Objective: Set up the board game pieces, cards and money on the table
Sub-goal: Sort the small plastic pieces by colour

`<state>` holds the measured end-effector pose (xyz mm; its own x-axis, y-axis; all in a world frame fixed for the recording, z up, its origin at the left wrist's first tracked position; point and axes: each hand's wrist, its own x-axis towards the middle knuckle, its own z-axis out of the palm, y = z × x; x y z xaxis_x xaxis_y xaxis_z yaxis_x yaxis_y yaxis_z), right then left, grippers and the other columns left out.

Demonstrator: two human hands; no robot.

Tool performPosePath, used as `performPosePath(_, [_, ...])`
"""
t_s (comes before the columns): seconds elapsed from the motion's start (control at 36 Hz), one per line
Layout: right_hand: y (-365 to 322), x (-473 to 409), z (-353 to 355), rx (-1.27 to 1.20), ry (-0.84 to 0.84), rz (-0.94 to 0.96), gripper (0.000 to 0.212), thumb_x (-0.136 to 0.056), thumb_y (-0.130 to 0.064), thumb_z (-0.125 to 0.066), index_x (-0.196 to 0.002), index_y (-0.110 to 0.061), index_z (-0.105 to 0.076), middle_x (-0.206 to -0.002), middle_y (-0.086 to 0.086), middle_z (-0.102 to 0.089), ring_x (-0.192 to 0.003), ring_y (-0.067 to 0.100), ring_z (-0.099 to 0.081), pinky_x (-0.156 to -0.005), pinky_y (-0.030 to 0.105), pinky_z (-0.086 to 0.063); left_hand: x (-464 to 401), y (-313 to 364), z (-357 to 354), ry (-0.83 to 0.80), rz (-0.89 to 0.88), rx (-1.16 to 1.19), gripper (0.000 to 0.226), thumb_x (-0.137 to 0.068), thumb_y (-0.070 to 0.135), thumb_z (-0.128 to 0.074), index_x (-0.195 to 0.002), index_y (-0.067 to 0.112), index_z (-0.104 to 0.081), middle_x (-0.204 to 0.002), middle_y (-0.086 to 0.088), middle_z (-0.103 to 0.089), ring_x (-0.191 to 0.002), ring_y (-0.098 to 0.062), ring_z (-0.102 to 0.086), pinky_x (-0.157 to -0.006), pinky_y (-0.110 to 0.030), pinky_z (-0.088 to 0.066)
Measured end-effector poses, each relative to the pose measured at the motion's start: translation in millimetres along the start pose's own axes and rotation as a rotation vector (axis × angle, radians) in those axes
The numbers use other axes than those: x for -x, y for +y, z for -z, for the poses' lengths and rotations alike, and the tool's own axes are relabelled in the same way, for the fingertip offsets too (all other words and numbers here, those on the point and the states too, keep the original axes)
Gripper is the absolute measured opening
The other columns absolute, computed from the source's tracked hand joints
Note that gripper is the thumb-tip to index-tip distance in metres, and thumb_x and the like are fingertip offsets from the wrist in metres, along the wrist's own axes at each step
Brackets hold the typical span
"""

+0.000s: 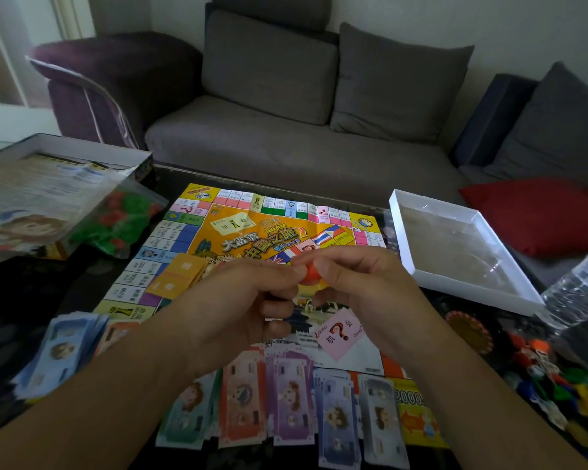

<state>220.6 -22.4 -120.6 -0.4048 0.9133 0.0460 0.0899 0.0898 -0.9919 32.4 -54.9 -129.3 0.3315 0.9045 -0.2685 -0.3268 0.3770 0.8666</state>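
Observation:
The colourful paper game board [238, 228] lies spread on the dark glass table. Above its middle, my left hand [248, 300] and my right hand [357, 286] meet, and both pinch a small orange game piece [309, 277] between their fingertips. Several stacks of paper money [292, 395] lie in a row along the board's near edge, with a blue stack [65, 351] further left. A stack of yellow cards [180, 276] sits on the board's left part and a pink card stack [340, 334] on its right part.
A bag of red and green plastic pieces [116, 222] and the game box [65, 154] with printed sheets lie at the left. A white box lid [404, 239] stands right of the board. Loose coloured pawns [550, 374] and a clear bag [577, 290] lie at the right. A grey sofa is behind.

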Motion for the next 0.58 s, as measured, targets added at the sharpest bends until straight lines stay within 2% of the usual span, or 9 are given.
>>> performPosePath(0.08, [2, 0, -1, -0.029, -0.038, -0.020, 0.023, -0.102, -0.013, -0.058, -0.107, -0.013, -0.081, -0.113, 0.008, -0.078, -0.107, 0.031, -0.072, -0.081, 0.031, -0.058, 2, 0, -1, -0.036, 0.015, 0.052, 0.019, -0.098, 0.017, -0.061, -0.109, 0.010, -0.048, -0.068, 0.003, -0.030, -0.061, -0.015, -0.018, -0.051, -0.024, -0.030])
performPosePath(0.19, [1, 0, 0, -0.006, -0.063, -0.002, 0.026, -0.105, -0.014, -0.056, -0.110, -0.014, -0.081, -0.117, 0.007, -0.078, -0.111, 0.030, -0.071, -0.088, 0.036, -0.059, 3, 0, -2, -0.069, 0.018, 0.104, 0.020, -0.096, 0.019, -0.062, -0.108, 0.011, -0.048, -0.066, 0.005, -0.030, -0.059, -0.012, -0.019, -0.049, -0.022, -0.031])
performPosePath(0.31, [-4, 1, 2, 0.077, -0.071, 0.047, 0.025, -0.104, -0.011, -0.056, -0.109, -0.011, -0.081, -0.114, 0.003, -0.078, -0.108, 0.027, -0.072, -0.093, 0.045, -0.062, 6, -1, -3, -0.120, 0.023, 0.160, 0.013, -0.097, 0.019, -0.061, -0.099, 0.011, -0.051, -0.064, 0.006, -0.029, -0.057, -0.010, -0.019, -0.048, -0.020, -0.032])
performPosePath(0.39, [-7, 3, 1, 0.096, -0.043, 0.085, 0.025, -0.104, -0.006, -0.055, -0.103, -0.006, -0.080, -0.107, 0.004, -0.079, -0.102, 0.026, -0.072, -0.091, 0.041, -0.062, 6, -2, -5, -0.129, 0.021, 0.174, 0.013, -0.094, 0.021, -0.064, -0.087, 0.014, -0.054, -0.064, 0.006, -0.028, -0.055, -0.009, -0.019, -0.048, -0.019, -0.030])
performPosePath(0.44, [-5, 3, -1, 0.127, -0.006, 0.110, 0.024, -0.103, -0.004, -0.056, -0.100, -0.007, -0.080, -0.103, 0.005, -0.078, -0.098, 0.025, -0.071, -0.086, 0.039, -0.060, 6, -2, -7, -0.120, 0.021, 0.177, 0.017, -0.092, 0.022, -0.065, -0.099, 0.011, -0.055, -0.064, 0.006, -0.027, -0.055, -0.009, -0.019, -0.048, -0.019, -0.030])
performPosePath(0.5, [-3, 3, -4, 0.134, 0.028, 0.135, 0.025, -0.103, -0.003, -0.057, -0.098, -0.009, -0.080, -0.101, 0.005, -0.078, -0.096, 0.028, -0.070, -0.085, 0.041, -0.060, 5, -2, -8, -0.101, 0.019, 0.178, 0.030, -0.091, 0.024, -0.067, -0.114, 0.011, -0.052, -0.066, 0.006, -0.026, -0.055, -0.009, -0.019, -0.048, -0.019, -0.030])
performPosePath(0.58, [-1, 3, -7, 0.100, 0.076, 0.173, 0.027, -0.103, 0.000, -0.057, -0.095, -0.012, -0.080, -0.097, 0.003, -0.078, -0.087, 0.021, -0.070, -0.081, 0.032, -0.060, 5, 0, -11, -0.064, 0.007, 0.144, 0.037, -0.088, 0.028, -0.069, -0.118, 0.012, -0.053, -0.067, 0.005, -0.025, -0.058, -0.011, -0.018, -0.048, -0.020, -0.030])
